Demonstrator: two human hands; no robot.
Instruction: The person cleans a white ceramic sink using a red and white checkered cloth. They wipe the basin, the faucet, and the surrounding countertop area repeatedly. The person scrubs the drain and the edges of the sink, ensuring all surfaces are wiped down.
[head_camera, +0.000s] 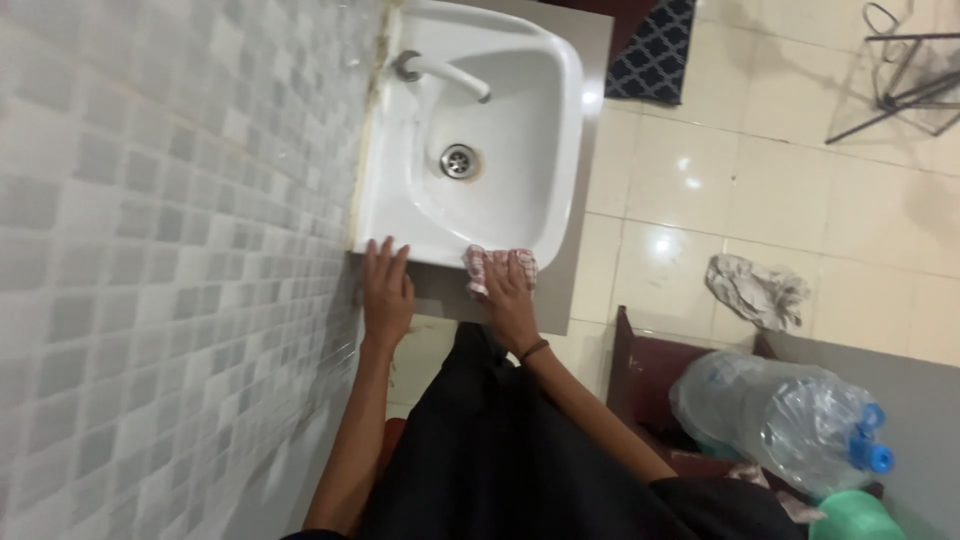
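Head view looks steeply down on a white sink (400, 215) set on a grey counter (560, 290) against a wall of small grey and white tiles (170, 250). Its white tap (445, 72) sits at the wall end and reaches out over the bowl toward the round metal drain (459, 160). Below the counter lies a floor of large cream tiles (760, 170) with bright light spots, a dark patterned mat (655, 50) at the top edge and a crumpled grey rag (757, 290) lying well apart from the sink. At the lower right stand clear plastic water bottles (790, 415) with blue caps, just beside a green lid or tub (855, 518), in a dark red-brown frame; any labels on them are too small to tell. The left hand (386, 290) lies flat and unclenched on the near rim of the sink, by the wall, holding nothing. The right hand (510, 290) presses down on a red-and-white checked cloth (480, 268), fingers spread over it, at the near rim of the sink where it meets the counter. The cloth is bunched under the palm, its longer side running along the rim.
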